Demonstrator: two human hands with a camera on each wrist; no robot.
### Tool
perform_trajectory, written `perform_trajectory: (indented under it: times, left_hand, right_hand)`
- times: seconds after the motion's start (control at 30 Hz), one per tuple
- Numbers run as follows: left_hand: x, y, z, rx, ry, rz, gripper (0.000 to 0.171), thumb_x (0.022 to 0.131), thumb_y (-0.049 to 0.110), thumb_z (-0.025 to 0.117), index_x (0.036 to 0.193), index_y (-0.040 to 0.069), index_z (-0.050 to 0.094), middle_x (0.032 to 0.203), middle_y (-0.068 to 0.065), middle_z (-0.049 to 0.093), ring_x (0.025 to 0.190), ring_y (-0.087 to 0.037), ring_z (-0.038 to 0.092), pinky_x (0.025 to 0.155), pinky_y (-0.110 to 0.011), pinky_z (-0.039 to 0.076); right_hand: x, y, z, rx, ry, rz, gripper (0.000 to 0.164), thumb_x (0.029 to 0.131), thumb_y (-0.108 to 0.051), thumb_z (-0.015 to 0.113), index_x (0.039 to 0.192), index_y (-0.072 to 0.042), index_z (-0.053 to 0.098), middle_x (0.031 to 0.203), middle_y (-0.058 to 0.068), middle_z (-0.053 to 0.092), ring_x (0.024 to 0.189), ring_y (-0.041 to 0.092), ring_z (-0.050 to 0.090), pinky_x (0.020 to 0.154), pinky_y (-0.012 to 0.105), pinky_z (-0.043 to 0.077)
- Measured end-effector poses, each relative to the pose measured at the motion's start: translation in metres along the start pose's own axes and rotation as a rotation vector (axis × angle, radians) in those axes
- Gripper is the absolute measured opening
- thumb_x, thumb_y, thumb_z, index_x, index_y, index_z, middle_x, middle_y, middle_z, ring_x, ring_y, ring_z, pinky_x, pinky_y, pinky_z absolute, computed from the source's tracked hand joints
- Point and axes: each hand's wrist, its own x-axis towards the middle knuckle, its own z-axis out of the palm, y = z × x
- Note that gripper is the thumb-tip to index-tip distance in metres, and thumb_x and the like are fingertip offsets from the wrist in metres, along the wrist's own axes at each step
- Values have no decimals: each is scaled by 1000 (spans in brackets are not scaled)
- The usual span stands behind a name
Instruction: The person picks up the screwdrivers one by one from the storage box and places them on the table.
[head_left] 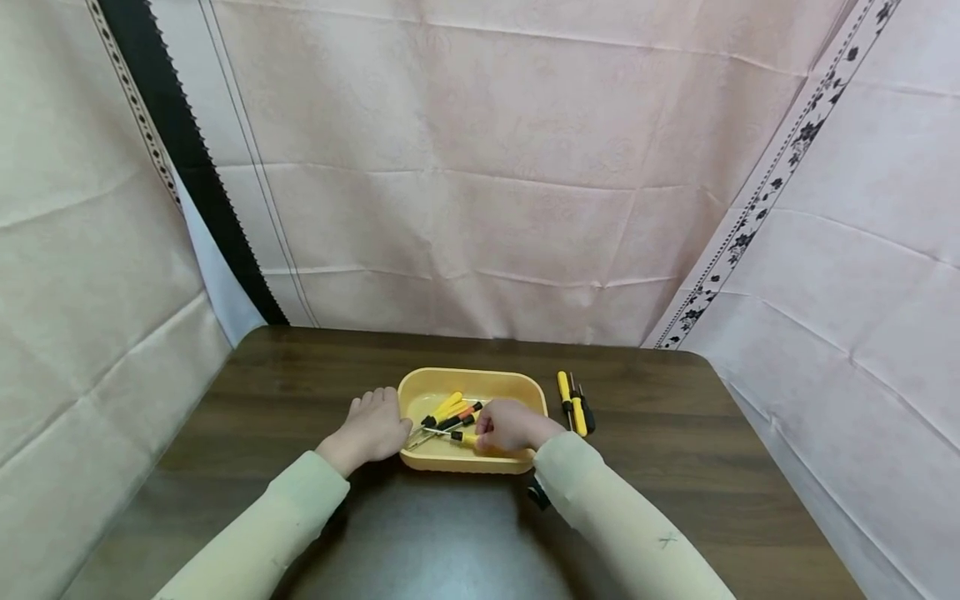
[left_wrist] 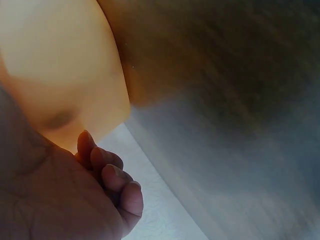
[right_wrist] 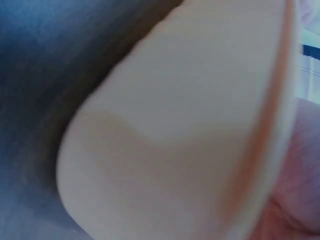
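Note:
A yellow plastic bin (head_left: 468,467) stands on the table with several yellow- and black-handled screwdrivers (head_left: 448,407) piled in its left half. Inside the bin my right hand (head_left: 510,423) pinches the yellow handle of a screwdriver (head_left: 467,438), whose shaft points left over the pile. My left hand (head_left: 375,423) rests against the bin's left end, its fingers reaching away past the corner. In the left wrist view, the fingers (left_wrist: 114,175) bend loosely beside the bin wall (left_wrist: 65,65). The right wrist view shows mostly the bin's outer wall (right_wrist: 165,125), which hides the held screwdriver.
Right of the bin, several screwdrivers (head_left: 578,415) with yellow or black handles lie side by side on the dark wooden table (head_left: 675,467). A small black object (head_left: 537,493) shows beneath the right forearm. Pale cloth (head_left: 480,208) hangs behind the table and on both sides.

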Motion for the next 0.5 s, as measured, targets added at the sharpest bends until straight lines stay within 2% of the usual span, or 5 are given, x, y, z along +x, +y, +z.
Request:
perform_trajectory:
  times: [0.23,0.5]
  left_hand:
    - [-2,-2,2,-4,-7,-10,51,94,33,50,124,-7,44,102,-14,47,93,-28,42,82,-44,32]
    - [1,-1,1,-7,-3,-17,50,94,34,50,124,-6,44,100,-13,47,90,-28,41,80,-43,31]
  right_hand:
    - [-9,2,-16,13,-2,0,13,88,-22,72,84,-15,62,78,-5,58,71,11,52,67,30,45]
    - [-23,23,-40,163,92,-44,10,90,-18,69,89,-12,61,81,0,59,70,14,52,64,32,45]
